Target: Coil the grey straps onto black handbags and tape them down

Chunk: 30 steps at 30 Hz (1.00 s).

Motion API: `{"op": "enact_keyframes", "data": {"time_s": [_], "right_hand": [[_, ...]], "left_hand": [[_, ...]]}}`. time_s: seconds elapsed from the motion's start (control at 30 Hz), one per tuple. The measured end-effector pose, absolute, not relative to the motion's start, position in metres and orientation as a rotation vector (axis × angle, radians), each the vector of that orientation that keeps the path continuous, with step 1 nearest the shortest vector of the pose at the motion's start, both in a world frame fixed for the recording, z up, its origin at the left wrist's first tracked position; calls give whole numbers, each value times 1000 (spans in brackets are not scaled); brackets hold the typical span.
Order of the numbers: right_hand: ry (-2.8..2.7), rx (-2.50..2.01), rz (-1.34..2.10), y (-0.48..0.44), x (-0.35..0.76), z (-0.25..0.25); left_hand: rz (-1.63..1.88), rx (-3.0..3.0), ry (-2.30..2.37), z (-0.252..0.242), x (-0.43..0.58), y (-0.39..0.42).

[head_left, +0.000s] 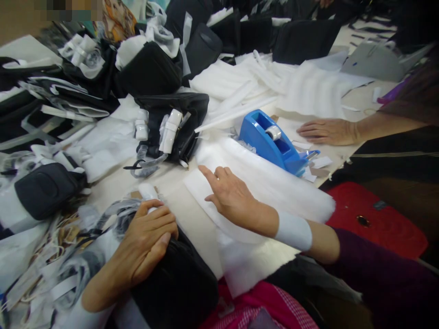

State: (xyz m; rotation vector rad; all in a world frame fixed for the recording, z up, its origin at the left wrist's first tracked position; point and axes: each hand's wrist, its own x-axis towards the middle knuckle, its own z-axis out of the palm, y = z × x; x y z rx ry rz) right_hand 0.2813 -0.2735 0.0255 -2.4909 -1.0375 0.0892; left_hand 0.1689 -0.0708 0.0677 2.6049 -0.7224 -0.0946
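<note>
My left hand (147, 242) is closed over the top edge of a black bag (181, 278) close to my body, beside a white-wrapped part of it. Clear plastic wrap (120, 214) lies around the bag's handle, and the fingertips are partly hidden. Above a white foam sheet (267, 178), my right hand (233, 194) is held with the index finger stretched out and the thumb apart, holding nothing. Past that hand stands a blue tape dispenser (267, 141) with a roll in it. Another black bag (188, 119) with white-wrapped handles lies farther off.
Several black bags (147, 68) crowd the back and left of the table. White foam sheets (240, 77) are heaped at the centre back. Another person's hand (325, 131) rests flat at the right table edge. A red stool seat (377, 219) stands below it.
</note>
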Motion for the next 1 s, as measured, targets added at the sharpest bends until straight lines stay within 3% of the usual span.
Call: {"op": "enact_keyframes", "data": {"time_s": [0.17,0.5,0.77,1.0], "right_hand": [[-1104,-2527,230,-255,289,9],[-845,-1717,571,-254,267,46],[-770,-1551,878,-236,239,31],[-807,-1425,773,-220,234,29]], "left_hand": [[-40,2617,-729,71,164,-69],[65,2617,-708,81,156,-65],[98,2600,-639,79,149,-61],[246,2630,-727,74,153,-63]]}}
